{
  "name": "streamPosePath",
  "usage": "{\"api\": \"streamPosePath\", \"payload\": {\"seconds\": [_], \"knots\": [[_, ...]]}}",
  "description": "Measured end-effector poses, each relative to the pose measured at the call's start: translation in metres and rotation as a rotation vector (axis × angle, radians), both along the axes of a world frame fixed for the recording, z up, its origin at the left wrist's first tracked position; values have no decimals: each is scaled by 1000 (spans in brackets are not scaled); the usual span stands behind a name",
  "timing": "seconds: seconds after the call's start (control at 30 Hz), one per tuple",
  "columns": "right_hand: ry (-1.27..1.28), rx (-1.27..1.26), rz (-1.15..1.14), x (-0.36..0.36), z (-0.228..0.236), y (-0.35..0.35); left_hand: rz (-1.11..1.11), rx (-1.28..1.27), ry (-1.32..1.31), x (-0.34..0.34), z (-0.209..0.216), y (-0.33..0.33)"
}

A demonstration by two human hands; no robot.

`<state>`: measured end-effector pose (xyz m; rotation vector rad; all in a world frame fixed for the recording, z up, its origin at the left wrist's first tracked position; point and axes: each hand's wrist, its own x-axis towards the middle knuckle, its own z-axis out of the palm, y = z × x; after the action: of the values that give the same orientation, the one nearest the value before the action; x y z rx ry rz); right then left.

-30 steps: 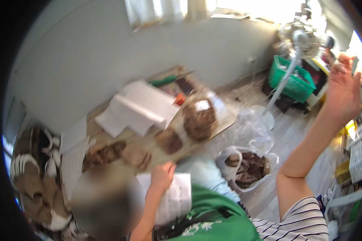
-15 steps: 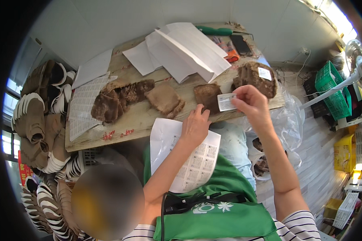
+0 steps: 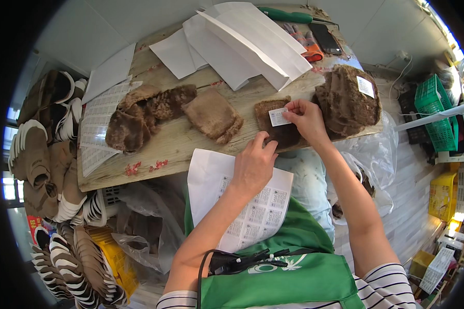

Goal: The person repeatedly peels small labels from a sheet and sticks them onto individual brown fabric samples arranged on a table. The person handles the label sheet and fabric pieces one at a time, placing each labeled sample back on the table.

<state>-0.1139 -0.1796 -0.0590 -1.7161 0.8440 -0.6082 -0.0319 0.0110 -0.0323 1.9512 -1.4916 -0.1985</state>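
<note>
My right hand pinches a small white printed label between thumb and fingers. The label is over a square piece of brown fur near the table's front edge; whether it touches the fur cannot be told. At the near edge of that piece is my left hand, its fingers bent and a little apart, with nothing visibly held. Below it a sheet of printed labels lies across my lap, partly behind my left forearm. Beside my right hand stands a stack of brown fur pieces bearing a white label on top.
The wooden table also carries a lighter fur piece, a fur heap, white paper sheets, orange-grey gloves and a black phone. Brown shoe uppers are piled at left. Green and yellow baskets stand at right.
My right hand has brought the label left and down over the fur piece and tilted it. My left hand stays near the piece's edge. The view has shifted somewhat.
</note>
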Motion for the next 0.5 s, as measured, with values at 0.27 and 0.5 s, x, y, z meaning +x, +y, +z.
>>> {"api": "streamPosePath", "payload": {"seconds": [0.27, 0.5], "knots": [[156, -105, -42, 3, 8, 10, 18, 8, 34, 4, 1, -5], [227, -167, -76, 4, 11, 12, 8, 102, 5, 5, 0, -16]]}}
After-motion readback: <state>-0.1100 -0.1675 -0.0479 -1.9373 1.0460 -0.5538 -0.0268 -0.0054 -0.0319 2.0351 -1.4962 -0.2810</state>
